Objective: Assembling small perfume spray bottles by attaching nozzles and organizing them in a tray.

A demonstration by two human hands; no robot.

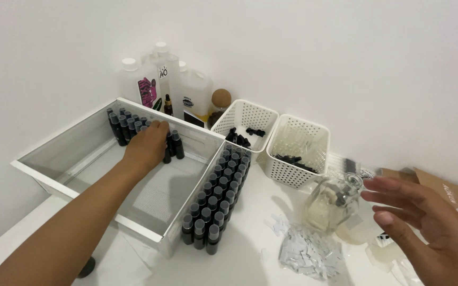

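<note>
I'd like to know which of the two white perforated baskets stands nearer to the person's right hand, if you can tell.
The right-hand basket, holding only a few black pieces, is nearer the right hand; the other basket sits farther left, beside the big white bin.

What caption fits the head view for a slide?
Left hand reaches among small dark bottles in a white bin; right hand hovers open.

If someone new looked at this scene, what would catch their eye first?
Probably the left hand reaching into the large white bin, resting on small dark vials at its far end. Next, the block of capped vials standing outside the bin, and the right hand open at lower right.
</note>
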